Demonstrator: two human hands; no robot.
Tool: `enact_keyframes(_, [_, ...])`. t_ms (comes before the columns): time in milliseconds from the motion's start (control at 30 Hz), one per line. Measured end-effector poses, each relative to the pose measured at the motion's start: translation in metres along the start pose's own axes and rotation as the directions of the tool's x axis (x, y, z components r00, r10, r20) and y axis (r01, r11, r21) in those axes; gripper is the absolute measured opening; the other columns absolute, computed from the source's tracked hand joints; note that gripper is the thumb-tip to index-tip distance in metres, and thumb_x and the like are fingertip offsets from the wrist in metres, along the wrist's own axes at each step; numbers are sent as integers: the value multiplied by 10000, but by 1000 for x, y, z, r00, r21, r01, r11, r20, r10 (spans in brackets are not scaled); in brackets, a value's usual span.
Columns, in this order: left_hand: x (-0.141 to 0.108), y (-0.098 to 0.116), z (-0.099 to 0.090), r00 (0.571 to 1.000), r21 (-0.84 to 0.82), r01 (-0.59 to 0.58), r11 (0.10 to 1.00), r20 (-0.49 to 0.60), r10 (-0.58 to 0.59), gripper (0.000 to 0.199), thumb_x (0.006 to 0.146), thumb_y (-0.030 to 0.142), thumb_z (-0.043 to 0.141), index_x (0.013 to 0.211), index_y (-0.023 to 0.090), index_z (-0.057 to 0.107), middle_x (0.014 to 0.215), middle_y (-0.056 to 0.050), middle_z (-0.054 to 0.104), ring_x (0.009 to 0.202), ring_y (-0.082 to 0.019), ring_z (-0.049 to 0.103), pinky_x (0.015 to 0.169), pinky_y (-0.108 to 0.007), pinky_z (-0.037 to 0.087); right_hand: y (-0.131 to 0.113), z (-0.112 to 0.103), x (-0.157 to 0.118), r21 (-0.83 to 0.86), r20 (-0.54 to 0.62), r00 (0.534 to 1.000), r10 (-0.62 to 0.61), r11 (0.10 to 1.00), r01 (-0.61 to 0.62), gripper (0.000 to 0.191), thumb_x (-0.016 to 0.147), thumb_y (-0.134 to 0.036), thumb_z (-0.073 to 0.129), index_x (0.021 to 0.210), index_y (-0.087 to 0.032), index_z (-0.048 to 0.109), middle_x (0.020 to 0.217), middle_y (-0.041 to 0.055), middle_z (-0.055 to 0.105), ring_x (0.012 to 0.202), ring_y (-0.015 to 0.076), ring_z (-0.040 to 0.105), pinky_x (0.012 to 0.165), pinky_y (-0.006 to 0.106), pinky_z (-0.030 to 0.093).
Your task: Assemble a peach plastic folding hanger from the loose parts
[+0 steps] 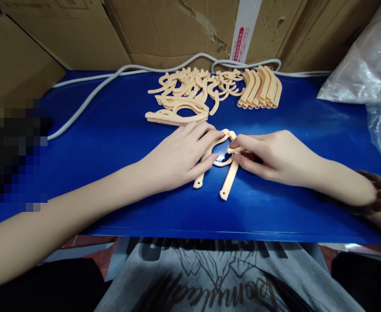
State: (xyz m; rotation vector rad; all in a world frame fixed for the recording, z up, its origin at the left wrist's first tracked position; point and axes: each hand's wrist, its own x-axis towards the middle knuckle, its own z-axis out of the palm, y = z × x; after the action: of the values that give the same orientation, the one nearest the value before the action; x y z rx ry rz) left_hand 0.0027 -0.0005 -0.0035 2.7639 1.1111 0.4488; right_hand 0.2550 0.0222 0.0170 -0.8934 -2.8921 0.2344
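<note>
A beige plastic folding hanger [229, 177] lies on the blue table in front of me, its two straight arms pointing towards me and curved pieces forming a ring at the far end. My left hand [190, 151] grips the ring's left side, thumb and fingers closed around the plastic. From the right, my right hand [268, 154] pinches a small beige curved piece [235, 150] by the ring's right side. Its fingers partly cover that piece, so I cannot tell whether it is joined to the hanger.
Behind my hands are stacked folded hangers [177, 117], a heap of hook pieces [190, 82] and a row of curved arm pieces [262, 89]. A white cable [89, 97] runs along the back, before cardboard boxes [183, 34]. A clear plastic bag [362, 65] sits right.
</note>
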Motion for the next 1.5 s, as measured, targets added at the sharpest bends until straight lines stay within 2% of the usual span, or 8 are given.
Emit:
enact_keyframes(167, [0, -1, 1, 1000, -1, -7, 1000, -13, 7, 481, 1073, 311, 463, 1464, 48, 559, 1395, -171, 621, 1365, -339, 536, 1199, -500, 427, 0, 0, 0, -13, -7, 1000, 0, 1000, 0, 357, 1075, -384, 368, 1083, -169, 652, 785, 61, 721, 596, 178, 593, 560, 304, 266])
enact_keyframes(333, [0, 0, 0, 1000, -2, -3, 1000, -10, 3, 487, 1069, 306, 468, 1468, 42, 555, 1397, -177, 619, 1364, -341, 535, 1197, -514, 426, 1, 0, 1, 15, -5, 1000, -17, 1000, 17, 379, 1066, -372, 363, 1109, -150, 667, 918, 92, 775, 629, 182, 634, 563, 313, 278])
enact_keyframes(467, [0, 0, -1, 1000, -3, -4, 1000, -2, 4, 482, 1072, 307, 457, 1464, 46, 559, 1400, -176, 623, 1358, -335, 540, 1199, -512, 426, 3, 0, 0, 36, -4, 1000, -24, 999, 24, 347, 1038, -357, 390, 1096, -153, 665, 924, 93, 781, 614, 178, 623, 561, 316, 267])
enact_keyframes(733, [0, 0, 0, 1000, -1, 6, 1000, 10, -6, 488, 1077, 318, 435, 1474, 57, 549, 1417, -173, 615, 1383, -332, 526, 1218, -512, 405, 1, -3, 1, 40, 25, 1000, 6, 999, -7, 348, 1019, -370, 427, 1106, -149, 681, 734, 51, 693, 550, 169, 554, 559, 314, 232])
enact_keyframes(967, [0, 1, -1, 1000, -11, 17, 1000, 11, -17, 471, 1075, 319, 432, 1450, 63, 557, 1410, -183, 617, 1379, -339, 523, 1204, -529, 415, -2, -8, 0, 16, 44, 999, 4, 1000, -5, 281, 1020, -326, 452, 1046, -178, 690, 717, 22, 681, 529, 139, 518, 549, 306, 217])
enact_keyframes(1133, [1, 1, -1, 1000, -15, 15, 1000, 13, -15, 469, 1074, 325, 420, 1453, 80, 547, 1424, -182, 614, 1380, -334, 521, 1212, -539, 405, -2, -6, -1, 40, -19, 999, -47, 998, 48, 235, 1022, -285, 469, 1008, -186, 682, 781, 26, 716, 549, 117, 520, 551, 289, 229])
enact_keyframes(1267, [1, 2, -1, 1000, -17, 26, 1000, 16, -25, 470, 1069, 313, 429, 1453, 72, 549, 1425, -182, 611, 1390, -335, 512, 1216, -522, 400, 0, -2, 0, 38, -39, 997, -64, 997, 66, 243, 1031, -298, 476, 1011, -178, 686, 730, 11, 693, 523, 111, 500, 543, 281, 227])
enact_keyframes(1500, [1, 2, -1, 1000, -8, 16, 1000, 12, -16, 472, 1069, 314, 442, 1451, 62, 555, 1404, -183, 616, 1362, -338, 529, 1194, -521, 422, -2, 1, 0, -4, -70, 998, -5, 1000, 5, 256, 1048, -325, 453, 1061, -183, 666, 730, 29, 724, 566, 148, 597, 548, 266, 290])
